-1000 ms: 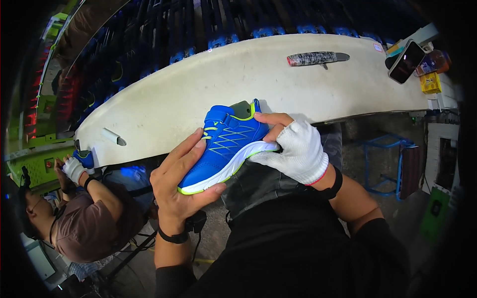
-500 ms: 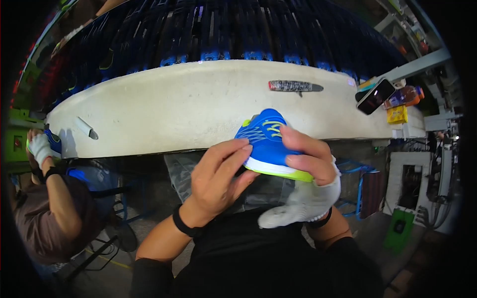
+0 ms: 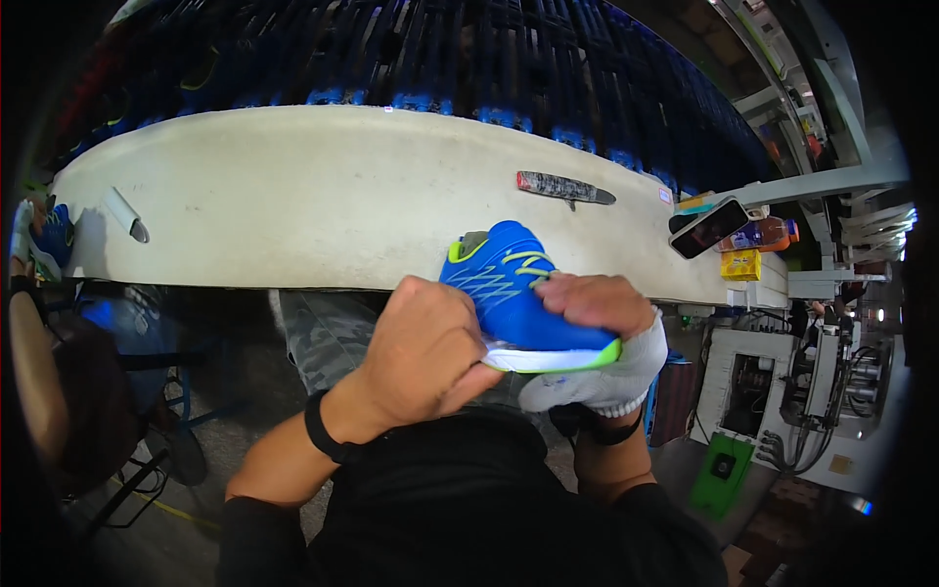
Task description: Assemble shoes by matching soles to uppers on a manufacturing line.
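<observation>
A blue sneaker (image 3: 518,293) with yellow-green laces, a white midsole and a lime sole edge is held over the table's near edge. My right hand (image 3: 606,333) grips its front part, with bare fingertips showing from a white knit glove. At the sneaker's left side my left hand (image 3: 425,338) is bare and closed like a fist, its thumb against the edge of the sole. What lies inside its curled fingers is hidden. A black band (image 3: 326,428) circles my left wrist.
On the pale tabletop (image 3: 293,196) lie a dark wrapped knife-like tool (image 3: 565,188) and a short white tube (image 3: 125,213). A phone (image 3: 709,228), a yellow box (image 3: 740,264) and a bottle (image 3: 773,233) stand at right. Blue-black racks (image 3: 421,59) run behind. A co-worker's arm (image 3: 39,382) shows at far left.
My left hand has closed from spread fingers on the sneaker's side into a fist by the sole. The right fingers have moved flatter over the front. The view has shifted right.
</observation>
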`<state>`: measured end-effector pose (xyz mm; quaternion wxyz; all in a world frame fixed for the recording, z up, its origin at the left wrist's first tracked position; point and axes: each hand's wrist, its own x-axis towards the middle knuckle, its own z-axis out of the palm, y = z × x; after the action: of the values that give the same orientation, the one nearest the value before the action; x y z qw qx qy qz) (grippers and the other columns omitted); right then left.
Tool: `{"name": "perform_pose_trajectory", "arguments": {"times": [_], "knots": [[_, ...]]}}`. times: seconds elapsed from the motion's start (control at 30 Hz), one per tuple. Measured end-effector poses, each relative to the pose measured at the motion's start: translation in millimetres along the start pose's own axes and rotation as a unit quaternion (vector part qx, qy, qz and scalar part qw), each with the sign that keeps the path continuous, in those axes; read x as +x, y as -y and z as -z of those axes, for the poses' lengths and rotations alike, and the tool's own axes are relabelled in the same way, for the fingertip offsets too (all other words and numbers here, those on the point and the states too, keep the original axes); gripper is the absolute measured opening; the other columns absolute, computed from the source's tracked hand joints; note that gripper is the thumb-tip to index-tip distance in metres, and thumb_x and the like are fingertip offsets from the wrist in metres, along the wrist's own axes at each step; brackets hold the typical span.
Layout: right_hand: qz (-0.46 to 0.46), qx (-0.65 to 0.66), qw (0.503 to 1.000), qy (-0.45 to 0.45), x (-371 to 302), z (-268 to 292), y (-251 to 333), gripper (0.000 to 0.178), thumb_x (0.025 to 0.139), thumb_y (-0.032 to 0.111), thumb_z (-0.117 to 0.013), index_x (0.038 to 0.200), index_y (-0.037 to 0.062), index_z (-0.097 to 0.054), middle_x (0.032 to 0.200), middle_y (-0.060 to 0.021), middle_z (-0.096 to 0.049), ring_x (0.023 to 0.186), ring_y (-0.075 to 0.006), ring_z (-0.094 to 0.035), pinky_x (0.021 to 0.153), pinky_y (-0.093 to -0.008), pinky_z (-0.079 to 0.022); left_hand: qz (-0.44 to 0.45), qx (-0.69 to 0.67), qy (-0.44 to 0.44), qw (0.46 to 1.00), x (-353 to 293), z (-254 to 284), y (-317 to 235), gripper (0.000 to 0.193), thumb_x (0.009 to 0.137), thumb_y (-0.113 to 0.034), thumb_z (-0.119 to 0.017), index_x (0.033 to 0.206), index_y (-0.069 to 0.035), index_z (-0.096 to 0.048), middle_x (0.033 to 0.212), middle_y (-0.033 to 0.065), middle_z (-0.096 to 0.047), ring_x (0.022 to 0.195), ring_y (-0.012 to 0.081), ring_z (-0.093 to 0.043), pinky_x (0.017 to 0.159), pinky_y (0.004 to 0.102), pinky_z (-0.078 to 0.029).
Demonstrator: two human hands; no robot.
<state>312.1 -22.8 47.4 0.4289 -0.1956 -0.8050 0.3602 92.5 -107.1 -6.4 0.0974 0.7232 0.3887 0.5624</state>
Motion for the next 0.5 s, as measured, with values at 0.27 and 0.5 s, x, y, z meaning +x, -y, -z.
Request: {"name": "perform_pose_trajectory", "arguments": {"times": [0.27, 0.5], "knots": [[0.07, 0.021, 0.997, 0.037, -4, 6, -10, 0.065, 0.067, 0.025, -0.109, 0.116, 0.0099, -0.069, 0.113, -0.0116, -0.079, 0.11, -0.0323, -0.079, 0.101, -0.0488, -0.061, 0.029, -0.061, 0.057, 0.996, 11, 10, 20, 0.04, 0.081, -0.035, -0.092, 0.096, -0.008, -0.066, 0.1, 0.0095, -0.069, 0.089, 0.032, -0.065, 0.079, 0.0418, -0.051], [0.038, 0.202, 0.972, -0.118, -18, -13, -19, 0.062, 0.07, 0.024, -0.107, 0.114, 0.0048, -0.068, 0.108, -0.0201, -0.076, 0.106, -0.0374, -0.078, 0.101, -0.0538, -0.061, 0.063, 0.169, 0.127, 0.975, -13, 49, 36, 0.051, 0.081, -0.008, -0.086, 0.13, -0.005, -0.07, 0.132, 0.0176, -0.072, 0.123, 0.0402, -0.069, 0.097, 0.0461, -0.059]]}}
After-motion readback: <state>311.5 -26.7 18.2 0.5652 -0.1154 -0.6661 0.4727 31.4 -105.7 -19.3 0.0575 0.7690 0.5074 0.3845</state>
